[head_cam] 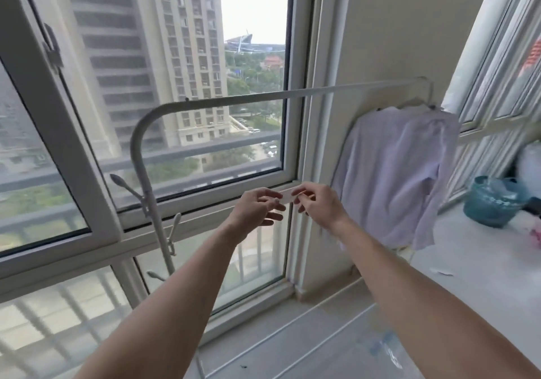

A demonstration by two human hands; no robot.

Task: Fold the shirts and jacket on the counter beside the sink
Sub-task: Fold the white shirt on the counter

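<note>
A pale lilac shirt (392,173) hangs on a hanger from the right end of a white clothes rack (222,101). Both arms reach out in front of the window. My left hand (257,207) and my right hand (317,201) meet at chest height, left of the shirt. Between their fingertips they pinch a small white strip (287,196), one hand at each end. No jacket or other shirt shows.
A white counter (480,267) runs along the right, with a teal basket (494,200) and pink and white items at its far end. A small white scrap (442,271) lies on it. Large windows (187,85) fill the left and centre. The rack's upright (152,203) carries hooks.
</note>
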